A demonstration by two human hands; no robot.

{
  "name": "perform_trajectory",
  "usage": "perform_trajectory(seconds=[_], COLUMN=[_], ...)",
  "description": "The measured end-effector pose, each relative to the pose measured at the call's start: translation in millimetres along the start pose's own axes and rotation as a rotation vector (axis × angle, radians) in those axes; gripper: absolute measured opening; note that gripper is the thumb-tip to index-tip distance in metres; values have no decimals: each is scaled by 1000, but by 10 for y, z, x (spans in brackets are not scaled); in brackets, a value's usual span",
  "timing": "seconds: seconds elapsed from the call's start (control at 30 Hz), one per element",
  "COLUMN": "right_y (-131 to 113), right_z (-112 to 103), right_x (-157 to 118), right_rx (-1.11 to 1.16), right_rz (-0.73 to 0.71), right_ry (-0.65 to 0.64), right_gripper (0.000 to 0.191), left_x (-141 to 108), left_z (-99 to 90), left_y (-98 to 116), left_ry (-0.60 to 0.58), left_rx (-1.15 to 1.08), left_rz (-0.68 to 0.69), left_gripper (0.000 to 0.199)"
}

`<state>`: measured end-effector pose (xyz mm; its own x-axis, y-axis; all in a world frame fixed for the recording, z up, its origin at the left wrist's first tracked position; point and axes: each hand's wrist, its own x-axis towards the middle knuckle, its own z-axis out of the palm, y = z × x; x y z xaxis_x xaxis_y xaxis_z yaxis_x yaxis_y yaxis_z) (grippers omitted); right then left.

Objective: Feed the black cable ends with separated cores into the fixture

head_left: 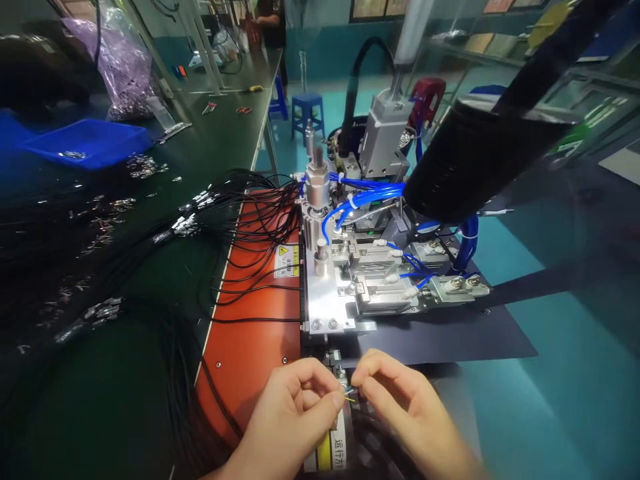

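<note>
My left hand (pixel 300 413) is closed in a pinch at the front of the machine. Thin coloured wire ends (pixel 350 399), one yellow and one bluish, stick out from its fingertips to the right. Close beside them, my right hand (pixel 400 400) has its thumb and forefinger pressed together; whether a wire end is between them is hidden. Both hands are over a yellow and white label (pixel 339 443) with printed characters, just in front of the machine's metal plate (pixel 325 310).
The machine (pixel 370 267) has blue air hoses (pixel 370 193) and a black tube (pixel 465 160) above. Black cables (pixel 270 220) cross its orange panel (pixel 255 360). On the dark table (pixel 100 393) are cable bundles and a blue tray (pixel 95 143). A person (pixel 270 23) stands far back.
</note>
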<state>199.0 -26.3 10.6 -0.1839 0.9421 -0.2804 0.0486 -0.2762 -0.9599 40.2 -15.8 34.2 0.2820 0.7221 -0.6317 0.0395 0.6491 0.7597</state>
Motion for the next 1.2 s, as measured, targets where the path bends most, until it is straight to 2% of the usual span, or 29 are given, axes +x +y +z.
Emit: perform_trajectory(seconds=[0.1, 0.2, 0.3, 0.5, 0.7, 0.87, 0.97, 1.07, 1.2], right_y=[52, 57, 42, 44, 90, 97, 61, 30, 91], right_z=[83, 136, 161, 242, 197, 176, 204, 225, 234], right_x=[-58, -81, -68, -69, -79, -71, -73, -80, -79], right_rx=[-23, -39, -50, 78, 148, -37, -77, -20, 133], right_rz=[-46, -83, -56, -6, 96, -49, -90, -38, 86], right_ry=[97, 128, 123, 174, 93, 155, 200, 214, 164], right_gripper=[15, 14, 18, 26, 23, 14, 12, 17, 23], left_x=[21, 35, 45, 52, 32, 27, 23, 16, 13], left_z=[-9, -14, -15, -12, -24, -25, -14, -10, -26], left_y=[14, 12, -23, -78, 1, -30, -39, -29, -56], left_ry=[5, 8, 1, -12, -40, -38, -34, -44, -68], left_rx=[-33, -50, -71, -117, -106, -91, -106, -119, -141], left_rz=[18, 34, 46, 31, 7, 16, 16, 6, 40], left_gripper=[22, 23, 24, 28, 31, 31, 30, 30, 26])
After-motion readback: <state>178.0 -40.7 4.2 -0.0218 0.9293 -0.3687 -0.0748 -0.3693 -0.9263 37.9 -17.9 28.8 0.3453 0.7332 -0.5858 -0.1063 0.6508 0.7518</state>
